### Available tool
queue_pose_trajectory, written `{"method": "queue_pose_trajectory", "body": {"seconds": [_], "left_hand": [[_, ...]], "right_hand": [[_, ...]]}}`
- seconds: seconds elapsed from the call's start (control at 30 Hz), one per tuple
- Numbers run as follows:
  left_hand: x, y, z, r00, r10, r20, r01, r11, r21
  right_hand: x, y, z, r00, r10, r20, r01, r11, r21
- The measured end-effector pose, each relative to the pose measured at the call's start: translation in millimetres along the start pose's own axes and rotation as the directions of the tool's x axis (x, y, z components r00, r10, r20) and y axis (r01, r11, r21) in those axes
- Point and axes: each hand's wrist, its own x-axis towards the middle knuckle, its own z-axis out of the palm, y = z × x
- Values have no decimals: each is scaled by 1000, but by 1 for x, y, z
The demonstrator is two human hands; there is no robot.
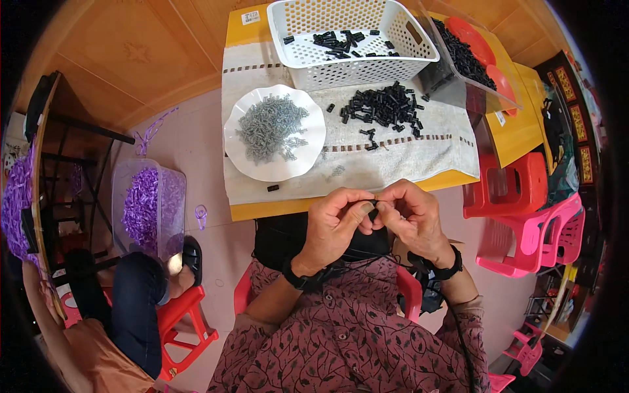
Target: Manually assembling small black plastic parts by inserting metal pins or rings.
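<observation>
My left hand (339, 221) and my right hand (411, 215) meet at the front edge of the table, fingertips pinched together. Between them is a small black plastic piece (374, 211), mostly covered by the fingers. Beyond the hands, a pile of similar black pieces (383, 107) lies on the pale cloth (393, 162). A white scalloped plate (246, 167) to the left bears a heap of small clear-grey parts (270, 128). One single black piece (272, 188) rests near the cloth's front edge.
At the back stands a white perforated basket (360, 77) with black pieces inside. Right of it is a clear bin (452, 88) of black parts with red lids (472, 39). A tub of purple pieces (171, 196) and a seated person (137, 308) are at left; red stools (508, 190) at right.
</observation>
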Motion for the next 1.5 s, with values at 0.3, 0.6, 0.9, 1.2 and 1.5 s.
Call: {"method": "queue_pose_trajectory", "body": {"seconds": [0.3,0.6,0.9,1.2,1.5], "left_hand": [[-5,4,13,987,99,-128,-85,991,108],[-4,4,0,997,-63,49,70,985,-158],[0,12,1,990,-135,38,139,909,-393],[-1,10,0,988,-145,50,153,895,-418],[-1,7,0,989,-138,59,150,898,-415]], "right_hand": [[-2,-3,8,957,-282,-75,255,934,-251],[-5,-3,0,997,-58,-51,61,997,51],[-2,-7,-8,988,151,13,-144,909,391],[-3,0,-2,976,217,13,-197,858,474],[-4,1,-3,981,191,17,-176,861,478]]}}
